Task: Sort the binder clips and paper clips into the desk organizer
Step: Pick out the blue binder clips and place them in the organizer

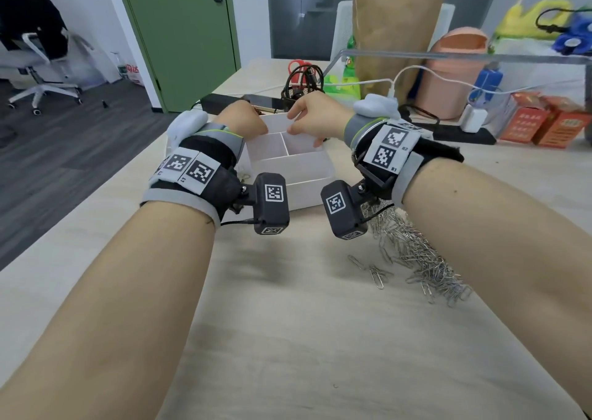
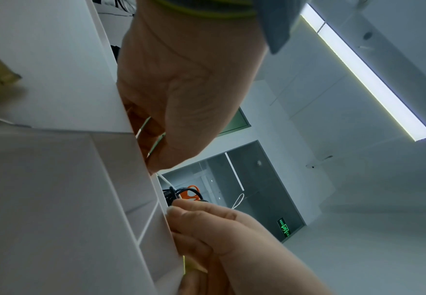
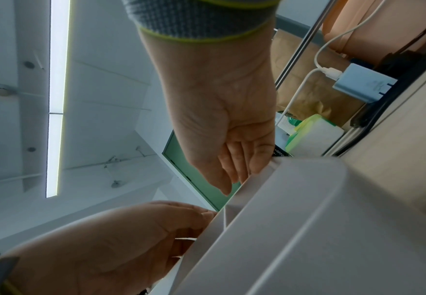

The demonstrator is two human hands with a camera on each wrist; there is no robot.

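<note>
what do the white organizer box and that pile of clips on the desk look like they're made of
Organizer: probably matte white plastic; thin, smooth walls and dividers with rounded corners, though coated card is possible. Paper clips: bare silvery metal wire, glinting, bent in loops. Desk: pale wood-look surface, likely laminate.

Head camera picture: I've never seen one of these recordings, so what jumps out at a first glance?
Two bare forearms with marker-covered wrist rigs reach forward, the left hand and right hand both gripping the far side of a white desk organizer mid-table. A loose heap of silver paper clips sprawls beside the right forearm. Behind, a tall brown paper bag stands among clutter.
</note>
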